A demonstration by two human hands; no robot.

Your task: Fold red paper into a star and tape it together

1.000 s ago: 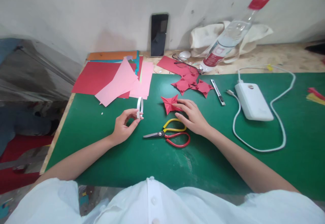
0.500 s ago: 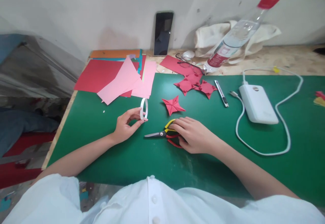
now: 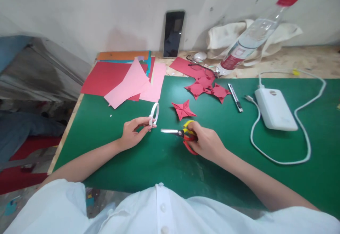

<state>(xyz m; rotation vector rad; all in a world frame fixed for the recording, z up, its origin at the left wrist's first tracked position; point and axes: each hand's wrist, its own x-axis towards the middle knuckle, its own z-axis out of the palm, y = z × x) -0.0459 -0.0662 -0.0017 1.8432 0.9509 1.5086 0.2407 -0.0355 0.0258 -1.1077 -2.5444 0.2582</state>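
Left hand [image 3: 134, 131]: thumb and fingertips brought together, gap narrow, pinching a white loop [image 3: 157, 113] at its lower end; loop stands upright above the fingers. Right hand [image 3: 208, 138]: curled around the handles of the scissors [image 3: 180, 133], one yellow, one red. Blades look together, tip aimed at the loop, near it, not touching. Whether the scissors are clear of the desk [image 3: 127, 172], cannot tell.

Counts: one loop, one pair of scissors. Red folded stars: one alone [image 3: 183, 110] just beyond the scissors, then a cluster [image 3: 196, 89] of three farther back, partly overlapping. One knife [image 3: 235, 98] to the right of the cluster. One power bank [image 3: 276, 108] with one white cable [image 3: 308, 135]. One phone [image 3: 173, 34], upright by the wall; one bottle [image 3: 233, 58]; one pair of glasses [image 3: 203, 66]. Pink sheets [image 3: 127, 87], at least two, partly over red paper [image 3: 106, 74]; full number hidden.

Pose: both forearms reach forward and inward from the sides, hands facing each other across a short gap, left palm turned inward, right knuckles up.
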